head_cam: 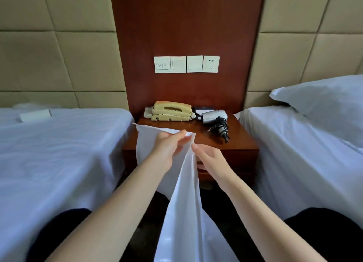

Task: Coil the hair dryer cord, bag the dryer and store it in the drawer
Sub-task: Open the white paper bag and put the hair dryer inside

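Grip of left hand [168, 146] and right hand [210, 160]: tight pinch on limp, creased white fabric bag [182, 212].

no word, brand or number is reading clearly anywhere. leftmost wall plate [162, 64] on the wood panel [186, 25] is showing two small round pictograms side by side, too small to make out. telephone [171, 110] markings are coming through too blurred to read.
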Available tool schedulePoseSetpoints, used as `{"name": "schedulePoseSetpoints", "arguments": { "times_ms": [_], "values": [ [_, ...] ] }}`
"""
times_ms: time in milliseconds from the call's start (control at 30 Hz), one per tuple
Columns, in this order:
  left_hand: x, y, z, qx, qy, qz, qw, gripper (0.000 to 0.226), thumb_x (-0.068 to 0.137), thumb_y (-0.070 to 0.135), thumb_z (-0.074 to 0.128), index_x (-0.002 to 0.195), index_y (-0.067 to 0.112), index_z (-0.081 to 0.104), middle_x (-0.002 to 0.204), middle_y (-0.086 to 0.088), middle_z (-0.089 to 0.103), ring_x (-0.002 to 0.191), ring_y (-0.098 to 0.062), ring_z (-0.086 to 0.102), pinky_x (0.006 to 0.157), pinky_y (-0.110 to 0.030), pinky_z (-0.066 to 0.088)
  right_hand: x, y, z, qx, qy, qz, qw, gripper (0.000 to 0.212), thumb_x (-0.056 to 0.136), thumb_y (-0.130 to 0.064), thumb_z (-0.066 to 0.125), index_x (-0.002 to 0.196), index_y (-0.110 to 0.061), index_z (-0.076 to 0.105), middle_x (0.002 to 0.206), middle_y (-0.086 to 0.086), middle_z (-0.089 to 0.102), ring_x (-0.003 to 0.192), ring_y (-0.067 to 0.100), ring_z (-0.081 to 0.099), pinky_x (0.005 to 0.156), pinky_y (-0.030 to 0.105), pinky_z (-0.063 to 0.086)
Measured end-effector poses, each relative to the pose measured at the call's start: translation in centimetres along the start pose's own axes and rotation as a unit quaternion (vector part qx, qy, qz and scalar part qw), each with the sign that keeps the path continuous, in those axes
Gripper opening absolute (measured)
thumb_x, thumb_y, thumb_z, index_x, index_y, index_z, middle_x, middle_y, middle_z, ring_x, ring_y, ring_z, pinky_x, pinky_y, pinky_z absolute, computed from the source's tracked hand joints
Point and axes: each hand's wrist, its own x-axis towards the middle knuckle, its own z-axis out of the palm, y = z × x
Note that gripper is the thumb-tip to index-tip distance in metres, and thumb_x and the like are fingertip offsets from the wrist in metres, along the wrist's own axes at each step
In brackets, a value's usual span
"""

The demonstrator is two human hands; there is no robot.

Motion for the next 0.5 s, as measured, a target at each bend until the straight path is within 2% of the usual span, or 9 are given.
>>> {"name": "schedulePoseSetpoints", "arguments": {
  "times_ms": [67,100,167,233,300,333,367,400,500],
  "values": [
    [-0.2,1.9,0.9,0.014,-0.018,0.025,0.999,0.025,0.089,0.014,0.062,0.109,-0.001,0.062,0.09,-0.005,0.072,0.089,-0.014,0.069,0.082,-0.028,0.049,0.1,-2.0,-0.6,0.004,0.011,-0.016,1.0,0.074,0.086,-0.057,0.05,0.104,0.015,0.048,0.112,0.038,0.048,0.1,0.05,0.05,0.091,0.061,0.041],
    [-0.2,2.9,1.4,0.015,-0.026,0.04,0.999,0.024,0.089,0.013,0.062,0.109,0.0,0.062,0.088,-0.004,0.072,0.086,-0.012,0.069,0.084,-0.029,0.049,0.2,-3.0,-1.0,0.0,0.016,-0.029,0.999,0.078,0.082,-0.06,0.051,0.101,0.015,0.048,0.106,0.039,0.05,0.086,0.047,0.053,0.087,0.061,0.045],
    [-0.3,4.9,2.2,0.027,-0.023,0.077,0.996,0.018,0.087,0.016,0.064,0.101,0.005,0.063,0.087,-0.002,0.073,0.089,-0.014,0.069,0.093,-0.033,0.05,0.8,-4.9,-1.9,-0.024,0.027,-0.05,0.998,0.081,0.074,-0.064,0.055,0.094,0.014,0.052,0.084,0.036,0.052,0.071,0.027,0.048,0.076,0.049,0.05],
    [-0.5,7.2,3.1,0.046,-0.015,0.117,0.992,0.016,0.085,0.02,0.066,0.095,0.008,0.063,0.088,-0.001,0.074,0.097,-0.019,0.068,0.092,-0.035,0.05,1.4,-6.8,-2.8,-0.06,0.046,-0.063,0.995,0.072,0.074,-0.058,0.058,0.088,0.012,0.055,0.075,0.03,0.052,0.067,0.027,0.046,0.077,0.049,0.051],
    [-0.8,9.8,4.0,0.044,-0.023,0.158,0.986,0.014,0.086,0.019,0.066,0.095,0.009,0.064,0.096,-0.003,0.073,0.1,-0.02,0.068,0.081,-0.029,0.049,2.1,-9.0,-3.7,-0.081,0.068,-0.077,0.991,0.055,0.078,-0.043,0.057,0.079,0.011,0.054,0.067,0.02,0.047,0.063,0.028,0.042,0.059,0.04,0.042],
    [-1.1,11.1,4.3,0.038,-0.031,0.175,0.983,0.008,0.086,0.017,0.065,0.092,0.011,0.064,0.099,-0.005,0.072,0.1,-0.019,0.067,0.076,-0.026,0.047,2.5,-10.0,-4.2,-0.088,0.082,-0.084,0.989,0.047,0.079,-0.037,0.056,0.073,0.01,0.052,0.065,0.014,0.043,0.062,0.025,0.038,0.059,0.034,0.029],
    [-1.4,12.6,4.6,0.034,-0.039,0.192,0.98,0.002,0.088,0.015,0.063,0.088,0.013,0.063,0.101,-0.005,0.071,0.099,-0.018,0.067,0.073,-0.025,0.046,2.8,-11.1,-4.8,-0.097,0.096,-0.09,0.987,0.042,0.082,-0.032,0.055,0.068,0.007,0.051,0.064,0.011,0.041,0.06,0.021,0.037,0.058,0.031,0.029],
    [-1.7,14.0,4.7,0.029,-0.045,0.206,0.977,0.006,0.089,0.015,0.061,0.084,0.015,0.061,0.099,-0.006,0.071,0.098,-0.017,0.067,0.073,-0.026,0.044,3.1,-12.0,-5.3,-0.112,0.11,-0.095,0.983,0.038,0.085,-0.029,0.055,0.064,0.003,0.052,0.062,0.008,0.041,0.058,0.018,0.036,0.055,0.027,0.027],
    [-1.9,17.8,4.7,0.025,-0.042,0.245,0.968,0.014,0.092,0.018,0.058,0.078,0.016,0.058,0.093,-0.004,0.069,0.097,-0.017,0.065,0.078,-0.029,0.044,3.8,-14.9,-6.5,-0.151,0.141,-0.123,0.971,0.045,0.089,-0.025,0.054,0.049,-0.012,0.037,0.044,-0.011,0.031,0.043,0.006,0.025,0.044,0.021,0.017]
  ]
}}
